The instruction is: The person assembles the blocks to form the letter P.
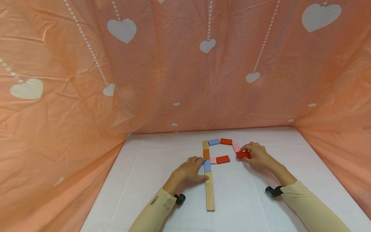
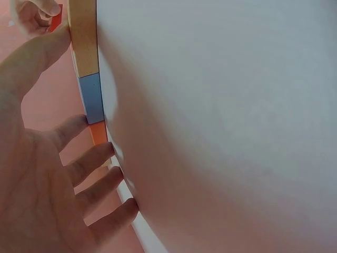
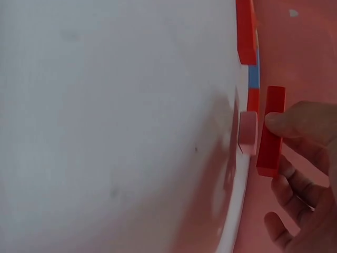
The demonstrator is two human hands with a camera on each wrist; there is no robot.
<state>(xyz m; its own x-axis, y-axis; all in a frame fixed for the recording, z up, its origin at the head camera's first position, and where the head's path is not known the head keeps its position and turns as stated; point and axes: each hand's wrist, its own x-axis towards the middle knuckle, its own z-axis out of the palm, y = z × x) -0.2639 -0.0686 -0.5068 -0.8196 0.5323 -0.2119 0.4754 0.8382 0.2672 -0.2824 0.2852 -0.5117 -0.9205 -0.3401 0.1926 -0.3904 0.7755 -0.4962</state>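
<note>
My right hand pinches a red block between thumb and fingers. In the right wrist view this red block is held above the table, beside a pink block. My left hand lies along the left side of a column of blocks with its fingers spread. Its index fingertip is at the blue block and its thumb at a natural wood block. The left wrist view shows the thumb against the wood block and the other fingers extended.
From the column's top, a light blue block, a red block and a pink block curve rightward. Lower down, a small pink block and another red block branch right. Orange cloth surrounds the white table.
</note>
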